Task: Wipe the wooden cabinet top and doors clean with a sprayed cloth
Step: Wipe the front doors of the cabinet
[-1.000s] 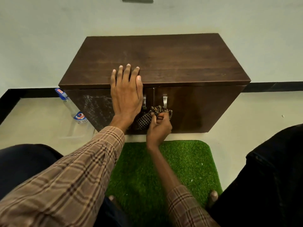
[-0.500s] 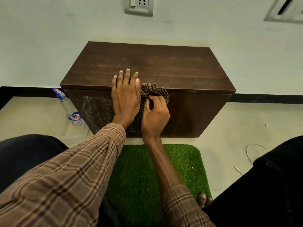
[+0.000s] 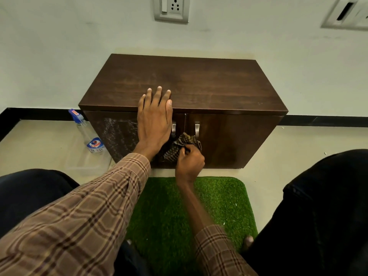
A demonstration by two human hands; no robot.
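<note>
A low dark wooden cabinet (image 3: 199, 84) stands against the wall, its two doors closed, each with a metal handle (image 3: 197, 128). My left hand (image 3: 154, 120) lies flat with straight fingers over the front edge of the top and the left door. My right hand (image 3: 190, 160) grips a crumpled checked cloth (image 3: 182, 145) and presses it on the door fronts just below the handles, near the seam. Whitish spray marks (image 3: 117, 134) streak the left door.
A clear spray bottle (image 3: 87, 134) with a blue nozzle stands on the floor left of the cabinet, in a clear tray (image 3: 85, 166). A green grass mat (image 3: 199, 216) lies in front. My dark-trousered knees flank it. Wall sockets (image 3: 171, 8) sit above.
My right hand has carried the cloth from the cabinet's top front edge down to below the handles. My left hand has kept its place on the edge.
</note>
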